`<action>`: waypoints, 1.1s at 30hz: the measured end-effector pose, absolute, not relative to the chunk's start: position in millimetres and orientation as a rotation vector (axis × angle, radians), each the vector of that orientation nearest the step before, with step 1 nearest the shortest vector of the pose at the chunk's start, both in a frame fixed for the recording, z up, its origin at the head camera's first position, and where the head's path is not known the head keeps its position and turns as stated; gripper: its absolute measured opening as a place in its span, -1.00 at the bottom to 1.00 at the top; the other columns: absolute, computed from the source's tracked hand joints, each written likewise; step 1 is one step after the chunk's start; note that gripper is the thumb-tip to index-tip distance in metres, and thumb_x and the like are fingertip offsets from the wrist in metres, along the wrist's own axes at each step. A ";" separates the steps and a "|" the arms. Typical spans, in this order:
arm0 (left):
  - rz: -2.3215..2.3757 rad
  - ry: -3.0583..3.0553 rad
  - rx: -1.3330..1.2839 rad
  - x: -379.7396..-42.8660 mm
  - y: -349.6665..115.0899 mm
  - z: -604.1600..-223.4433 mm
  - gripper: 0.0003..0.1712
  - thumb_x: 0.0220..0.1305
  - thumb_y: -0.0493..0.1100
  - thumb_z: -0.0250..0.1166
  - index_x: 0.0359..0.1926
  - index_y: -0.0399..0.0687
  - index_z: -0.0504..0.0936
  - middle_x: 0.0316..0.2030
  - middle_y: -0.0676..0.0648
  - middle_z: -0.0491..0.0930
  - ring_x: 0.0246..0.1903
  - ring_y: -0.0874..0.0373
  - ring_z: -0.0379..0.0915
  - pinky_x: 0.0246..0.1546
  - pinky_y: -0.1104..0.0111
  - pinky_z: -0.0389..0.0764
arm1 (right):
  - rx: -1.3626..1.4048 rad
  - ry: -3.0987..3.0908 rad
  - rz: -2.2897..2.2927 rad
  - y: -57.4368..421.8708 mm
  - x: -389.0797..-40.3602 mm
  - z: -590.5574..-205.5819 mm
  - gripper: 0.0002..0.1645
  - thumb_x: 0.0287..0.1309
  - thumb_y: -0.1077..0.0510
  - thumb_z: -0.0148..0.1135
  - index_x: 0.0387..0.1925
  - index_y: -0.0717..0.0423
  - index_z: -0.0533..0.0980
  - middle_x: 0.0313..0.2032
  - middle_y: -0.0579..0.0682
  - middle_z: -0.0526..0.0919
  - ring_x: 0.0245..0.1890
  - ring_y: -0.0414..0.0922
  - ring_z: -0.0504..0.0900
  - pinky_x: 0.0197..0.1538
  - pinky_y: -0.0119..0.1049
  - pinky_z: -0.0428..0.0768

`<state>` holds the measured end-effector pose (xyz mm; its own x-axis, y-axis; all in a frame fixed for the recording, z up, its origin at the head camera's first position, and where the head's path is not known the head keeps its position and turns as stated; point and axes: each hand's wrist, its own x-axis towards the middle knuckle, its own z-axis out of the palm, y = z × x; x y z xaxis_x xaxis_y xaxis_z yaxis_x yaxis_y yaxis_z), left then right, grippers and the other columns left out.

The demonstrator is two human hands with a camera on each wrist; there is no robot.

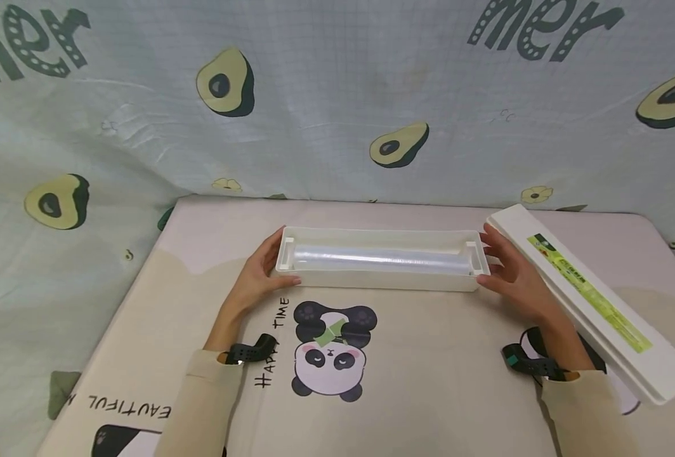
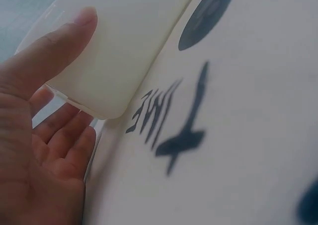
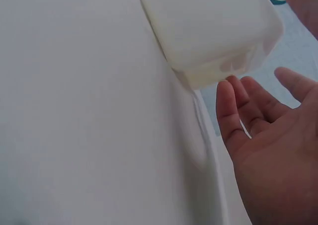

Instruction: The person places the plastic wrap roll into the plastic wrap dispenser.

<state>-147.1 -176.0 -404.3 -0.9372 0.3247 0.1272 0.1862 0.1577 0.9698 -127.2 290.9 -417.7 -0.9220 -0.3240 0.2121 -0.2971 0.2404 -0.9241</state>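
A long white plastic wrap box [image 1: 386, 280] lies lidless on the table, with a roll of clear plastic wrap [image 1: 380, 259] inside. At its left end is my left hand [image 1: 260, 266], gripping with the thumb along the front wall and the fingers behind the end. My right hand [image 1: 511, 273] holds the opposite end, its thumb at the front corner and its fingers at the end wall. In the right wrist view, fingertips [image 3: 226, 88] meet the lower edge of the box [image 3: 218, 31]. The left wrist view shows the thumb across the box [image 2: 124, 46].
The long white lid [image 1: 594, 298] with a green label lies slanted right of the box, beside my right forearm. A printed cloth covers the table [image 1: 429, 355]. Behind it hangs an avocado-patterned curtain [image 1: 314, 114].
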 end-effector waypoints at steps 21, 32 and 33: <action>1.923 2.291 0.526 -147.8 -177.5 -405.0 0.11 -0.08 -0.52 0.43 0.46 -0.27 0.01 0.36 -0.27 0.18 0.34 -0.12 0.10 0.34 0.12 0.10 | -0.398 3.004 -1.557 352.6 -46.3 -388.8 -0.06 0.05 0.55 0.15 0.44 0.10 0.12 0.31 -0.06 0.32 0.10 -0.28 0.39 0.00 -0.67 0.37; 1.927 2.279 0.511 -148.5 -177.8 -406.6 0.11 -0.07 -0.51 0.43 0.46 -0.26 0.02 0.36 -0.27 0.18 0.34 -0.12 0.11 0.33 0.11 0.12 | -0.210 3.180 -1.507 393.4 -8.1 -398.6 -0.05 0.01 0.64 0.12 0.43 0.16 0.12 0.30 -0.14 0.30 0.07 -0.36 0.33 0.00 -0.69 0.29; 1.925 2.281 0.511 -148.3 -178.0 -406.7 0.11 -0.08 -0.51 0.43 0.46 -0.26 0.02 0.36 -0.27 0.18 0.34 -0.12 0.11 0.33 0.11 0.12 | -0.194 3.192 -1.506 398.0 -6.3 -400.7 -0.05 0.02 0.65 0.10 0.43 0.16 0.11 0.31 -0.13 0.29 0.08 -0.37 0.32 0.00 -0.68 0.28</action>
